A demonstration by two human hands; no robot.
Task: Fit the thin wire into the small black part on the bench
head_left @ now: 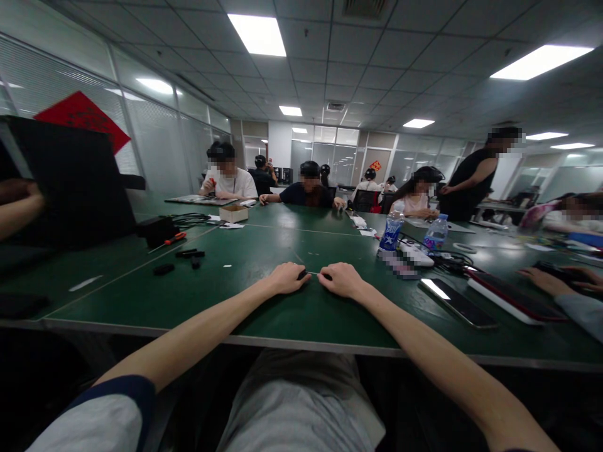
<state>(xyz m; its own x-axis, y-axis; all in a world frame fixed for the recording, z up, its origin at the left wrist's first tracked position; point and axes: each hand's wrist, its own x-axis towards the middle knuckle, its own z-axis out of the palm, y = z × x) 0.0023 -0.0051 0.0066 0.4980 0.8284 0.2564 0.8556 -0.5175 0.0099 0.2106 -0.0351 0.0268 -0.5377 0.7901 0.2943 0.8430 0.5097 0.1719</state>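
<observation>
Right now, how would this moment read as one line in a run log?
left hand: at small black piece | right hand: at second black piece | surface: green table

The left arm (188, 333) and the right arm (424, 348) stretched forward from either side, bare and angling inward. The left hand (287, 278) and the right hand (342, 280) lay palm down, just apart, knuckles raised and fingers (296, 280) curled downward, their tips close together.
</observation>
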